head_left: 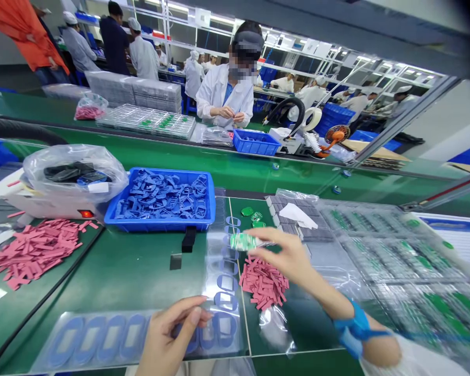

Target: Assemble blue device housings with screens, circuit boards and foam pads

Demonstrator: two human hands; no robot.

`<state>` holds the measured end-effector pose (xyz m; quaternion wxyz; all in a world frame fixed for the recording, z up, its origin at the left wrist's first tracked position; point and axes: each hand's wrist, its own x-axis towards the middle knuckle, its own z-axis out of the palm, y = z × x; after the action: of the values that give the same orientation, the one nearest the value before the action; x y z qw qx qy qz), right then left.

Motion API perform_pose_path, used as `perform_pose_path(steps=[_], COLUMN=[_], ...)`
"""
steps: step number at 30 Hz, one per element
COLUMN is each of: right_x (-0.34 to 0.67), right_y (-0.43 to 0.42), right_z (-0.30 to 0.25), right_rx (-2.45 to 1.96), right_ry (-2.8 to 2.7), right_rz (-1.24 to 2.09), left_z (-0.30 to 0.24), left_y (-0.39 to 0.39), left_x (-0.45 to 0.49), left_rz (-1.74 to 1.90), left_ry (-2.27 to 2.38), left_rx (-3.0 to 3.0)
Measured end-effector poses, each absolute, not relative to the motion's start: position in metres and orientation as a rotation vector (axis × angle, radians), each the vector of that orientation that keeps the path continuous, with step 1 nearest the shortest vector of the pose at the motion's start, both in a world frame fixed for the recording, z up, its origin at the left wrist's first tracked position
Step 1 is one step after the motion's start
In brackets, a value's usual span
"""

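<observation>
My right hand (pixel 285 256) pinches a green circuit board (pixel 243 242) between thumb and fingers, above a heap of pink strips (pixel 264 282). Low over the clear plastic sheets sits my left hand (pixel 176 329), its thumb and fingers curled together; whatever may be between them is too small to make out. Under and around it lie blue oval frames with pale rectangular centres: a row (pixel 88 338) at the front left and a column (pixel 227 283) running away from me. Several loose green boards (pixel 257 216) rest just beyond my right hand.
A blue tray (pixel 159 225) of small blue plastic parts stands at the back, beside a bag-topped white machine (pixel 58 203). More pink strips (pixel 39 250) lie left, near a black cable (pixel 50 292). Clear trays of boards (pixel 407 261) fill the right. A co-worker (pixel 227 94) sits opposite.
</observation>
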<state>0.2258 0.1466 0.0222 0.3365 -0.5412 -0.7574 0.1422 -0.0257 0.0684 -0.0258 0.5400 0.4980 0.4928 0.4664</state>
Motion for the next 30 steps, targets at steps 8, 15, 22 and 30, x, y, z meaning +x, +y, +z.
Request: perform_pose_path(steps=[8, 15, 22, 30], right_x=[0.255, 0.238, 0.161, 0.079], right_y=[0.306, 0.330, 0.209, 0.163], right_z=[0.002, 0.002, 0.023, -0.002], right_rx=[-2.027, -1.988, -1.463, -1.505], right_ry=[-1.709, -1.691, -2.287, -2.681], right_rz=[0.180, 0.050, 0.253, 0.490], left_z=[-0.030, -0.028, -0.022, -0.022], left_y=[0.070, 0.070, 0.069, 0.064], left_x=[-0.027, -0.028, -0.027, -0.026], left_rz=[1.069, 1.056, 1.010, 1.063], left_ry=[1.161, 1.149, 1.121, 1.121], left_rx=[1.274, 1.355, 1.423, 1.421])
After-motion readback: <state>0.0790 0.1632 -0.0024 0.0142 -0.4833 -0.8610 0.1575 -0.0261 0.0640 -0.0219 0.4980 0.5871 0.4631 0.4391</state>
